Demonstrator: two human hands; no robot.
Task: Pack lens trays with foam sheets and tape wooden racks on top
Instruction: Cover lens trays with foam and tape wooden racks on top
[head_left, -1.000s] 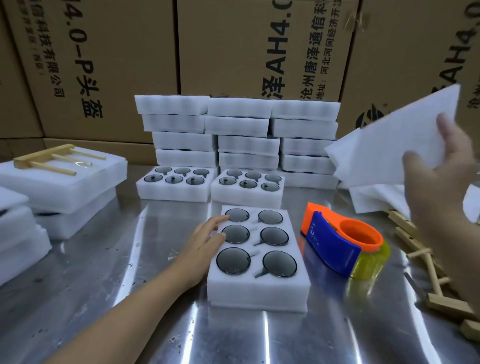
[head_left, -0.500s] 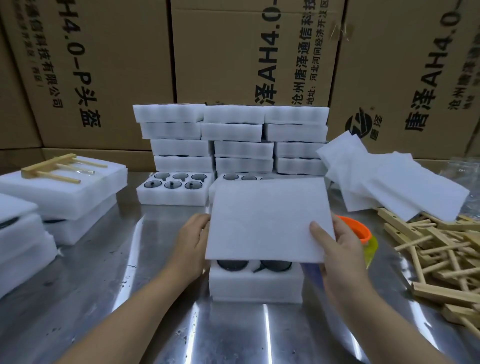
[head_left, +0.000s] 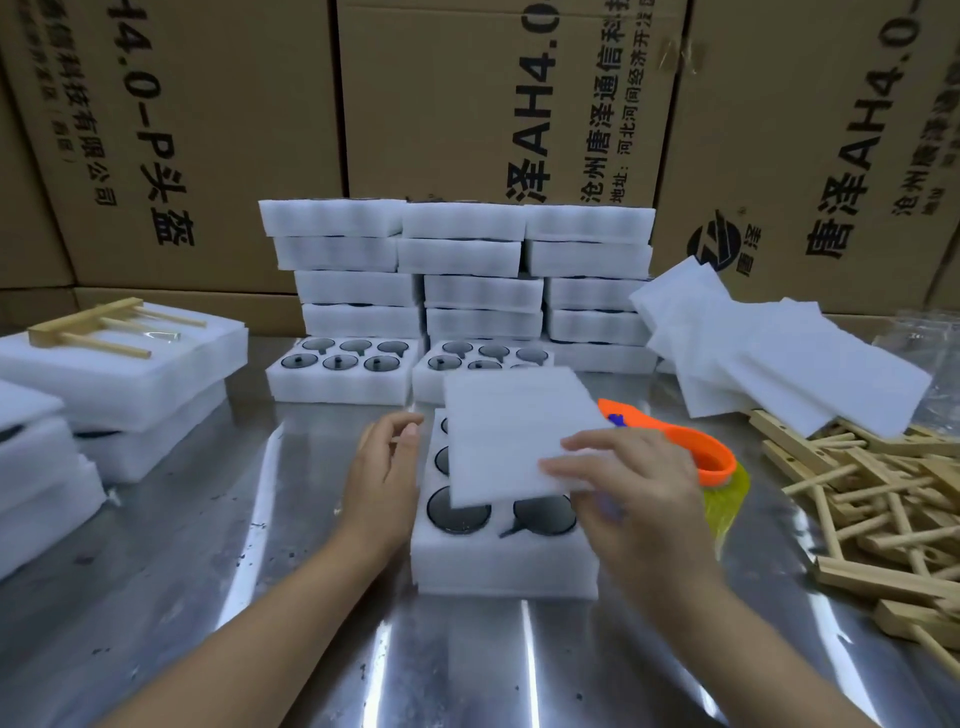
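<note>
One foam sheet (head_left: 511, 431), perhaps two lenses (head_left: 458, 510) showing.

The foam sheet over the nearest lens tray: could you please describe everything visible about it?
The foam sheet is a thin, white, roughly square piece of soft-looking foam. It lies slightly skewed over the nearest lens tray, covering its far wells but leaving the two nearest dark lenses and the left edges of others exposed. The right hand pinches its near right corner, thumb underneath; the left hand rests beside the tray's left edge, not clearly touching the sheet.
</note>
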